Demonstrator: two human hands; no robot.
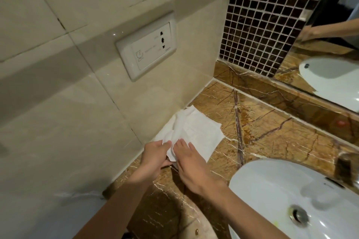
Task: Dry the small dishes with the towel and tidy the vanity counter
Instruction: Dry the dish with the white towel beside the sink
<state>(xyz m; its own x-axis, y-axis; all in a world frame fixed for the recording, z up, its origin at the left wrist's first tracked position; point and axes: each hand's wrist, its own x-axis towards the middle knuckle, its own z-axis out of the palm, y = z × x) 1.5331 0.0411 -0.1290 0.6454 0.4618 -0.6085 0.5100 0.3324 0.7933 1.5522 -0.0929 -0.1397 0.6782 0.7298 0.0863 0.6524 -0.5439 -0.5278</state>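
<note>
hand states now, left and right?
Left hand: closed, pinching the near edge of the white towel.
Right hand: open, fingers flat, pressing the towel onto the marble counter.

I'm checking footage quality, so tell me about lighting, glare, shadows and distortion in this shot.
Head view: warm, dim indoor light; small glare specks on the glossy wall tiles near the socket; a dark shadow on the marble counter beneath the forearms; wide-angle bending of tile lines; mild softness at the hands, left hand and right hand, on the towel.
</note>
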